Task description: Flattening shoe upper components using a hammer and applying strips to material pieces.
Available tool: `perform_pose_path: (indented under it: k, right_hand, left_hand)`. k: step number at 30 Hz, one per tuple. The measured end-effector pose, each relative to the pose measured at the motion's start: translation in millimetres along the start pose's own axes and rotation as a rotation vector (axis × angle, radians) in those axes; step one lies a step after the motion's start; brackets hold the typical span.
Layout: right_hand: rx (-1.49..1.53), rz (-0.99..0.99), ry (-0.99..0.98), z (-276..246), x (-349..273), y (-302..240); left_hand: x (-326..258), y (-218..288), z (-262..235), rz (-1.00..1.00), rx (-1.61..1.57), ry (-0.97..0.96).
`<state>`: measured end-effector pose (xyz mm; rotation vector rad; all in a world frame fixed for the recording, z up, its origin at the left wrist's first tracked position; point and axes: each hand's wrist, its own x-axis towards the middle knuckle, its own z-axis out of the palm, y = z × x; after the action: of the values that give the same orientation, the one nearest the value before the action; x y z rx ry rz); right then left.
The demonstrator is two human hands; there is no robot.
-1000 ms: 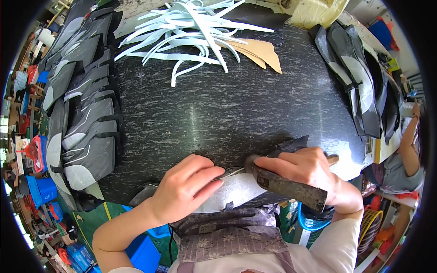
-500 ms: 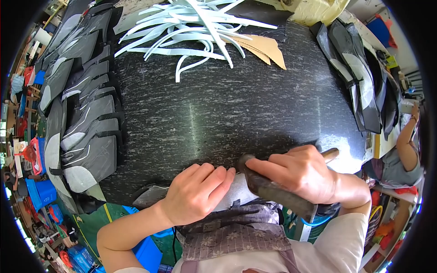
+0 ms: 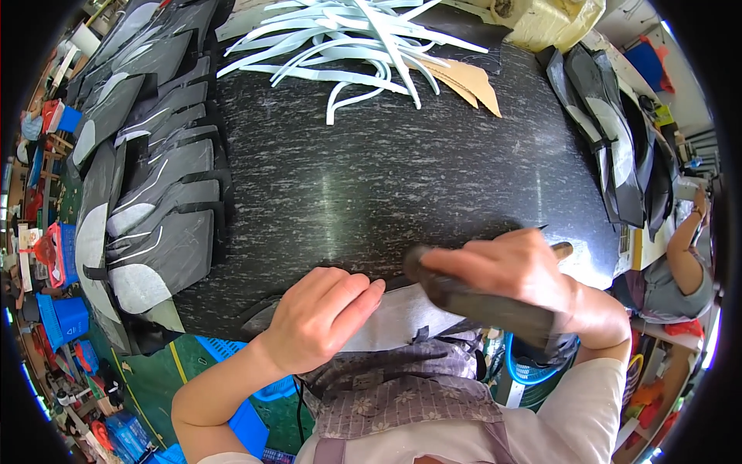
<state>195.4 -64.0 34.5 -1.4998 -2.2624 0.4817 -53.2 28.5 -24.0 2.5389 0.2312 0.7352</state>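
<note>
At the near edge of the table lies a black-and-grey shoe upper piece, its pale grey side partly showing. My left hand is closed at the piece's upper edge, fingers curled and pressed together on it. Its thumb side is partly hidden. My right hand wraps round a hammer with a dark, worn head and a short wooden handle end showing beyond the knuckles. The hammer is held low over the right part of the piece; some motion blur hides whether it touches.
Overlapping black-and-grey upper pieces line the table's left side, and more such pieces lie at the right. Pale blue strips and tan pieces lie at the far side. Another person's arm shows at far right.
My left hand has shifted a little left along the piece, baring more of its grey side. The right hand with the hammer has moved slightly and blurs. The whole view has shifted somewhat.
</note>
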Motion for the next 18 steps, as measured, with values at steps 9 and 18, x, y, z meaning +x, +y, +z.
perform_pose_path:
  k: [9,18]
  right_hand:
    - [-0.075,-0.008,-0.065,5,18,-16]
    - [-0.070,-0.043,-0.081,7,28,-25]
  left_hand:
    - [-8,1,-2,0.087,0.087,-0.024]
    - [-18,-1,-17,-0.098,0.022,-0.025]
